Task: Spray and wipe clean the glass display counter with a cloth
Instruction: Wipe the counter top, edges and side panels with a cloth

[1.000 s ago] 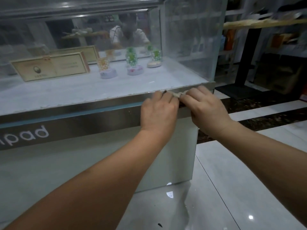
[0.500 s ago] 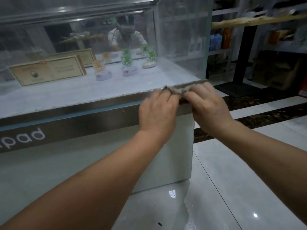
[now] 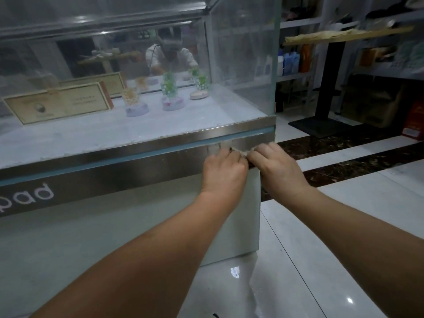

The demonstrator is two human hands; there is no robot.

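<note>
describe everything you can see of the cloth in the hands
Only a sliver of the beige-grey crumpled cloth shows: a rough, wadded fabric edge peeking out between the left hand and the right hand, whose curled fingers grip it and hide the rest. It is pressed against the brushed steel band on the counter front, near its right end, just below the pale blue strip.

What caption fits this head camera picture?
Left hand and right hand hold a cloth against the metal band of the counter.
</note>
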